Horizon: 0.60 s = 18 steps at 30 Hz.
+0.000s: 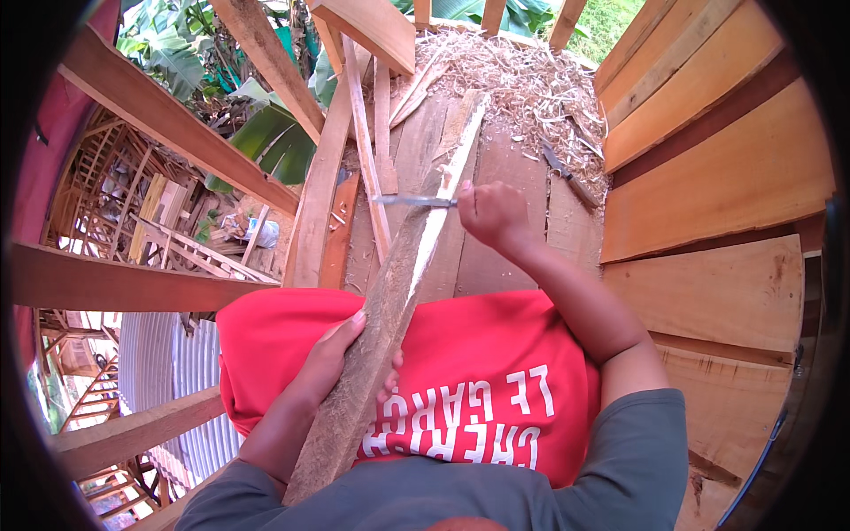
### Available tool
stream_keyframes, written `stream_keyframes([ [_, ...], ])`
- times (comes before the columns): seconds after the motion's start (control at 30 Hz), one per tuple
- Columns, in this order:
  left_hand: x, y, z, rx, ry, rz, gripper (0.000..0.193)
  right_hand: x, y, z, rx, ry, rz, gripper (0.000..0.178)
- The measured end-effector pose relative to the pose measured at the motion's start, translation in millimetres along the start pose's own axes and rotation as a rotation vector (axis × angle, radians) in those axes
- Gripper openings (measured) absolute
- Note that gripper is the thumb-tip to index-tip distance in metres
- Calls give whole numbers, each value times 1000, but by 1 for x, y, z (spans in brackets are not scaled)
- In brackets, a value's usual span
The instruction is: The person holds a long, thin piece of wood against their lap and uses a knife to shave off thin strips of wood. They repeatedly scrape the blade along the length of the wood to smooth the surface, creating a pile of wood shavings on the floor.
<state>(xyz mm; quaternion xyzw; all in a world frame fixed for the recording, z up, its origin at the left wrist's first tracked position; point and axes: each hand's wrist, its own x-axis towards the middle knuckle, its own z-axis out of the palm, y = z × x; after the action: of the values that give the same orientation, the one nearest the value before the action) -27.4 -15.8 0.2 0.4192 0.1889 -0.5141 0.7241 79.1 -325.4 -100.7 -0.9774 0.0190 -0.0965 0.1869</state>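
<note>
A long rough wooden plank slopes from against my body over my lap to the floorboards ahead. My left hand is wrapped round its near part, thumb on the left side and fingertips showing on the right. In my closed right hand is a knife, its blade pointing left across the plank's upper part. Along the right edge of the plank, around the blade, runs a pale, freshly cut strip. Red cloth with white lettering covers my lap beneath the plank.
Curly wood shavings are heaped at the far end of the floorboards. A second bladed tool with a wooden handle lies beside them. Board walling stands on the right. Loose wood strips and open framing beams are on the left.
</note>
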Motion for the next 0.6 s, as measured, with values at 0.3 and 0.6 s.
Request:
stream_keyframes([
  [0.3, 1, -1, 12, 126, 43, -13, 48, 8, 31, 14, -35, 102, 127, 54],
  [0.6, 5, -2, 10, 105, 33, -16, 49, 20, 25, 7, -50, 200, 170, 56],
])
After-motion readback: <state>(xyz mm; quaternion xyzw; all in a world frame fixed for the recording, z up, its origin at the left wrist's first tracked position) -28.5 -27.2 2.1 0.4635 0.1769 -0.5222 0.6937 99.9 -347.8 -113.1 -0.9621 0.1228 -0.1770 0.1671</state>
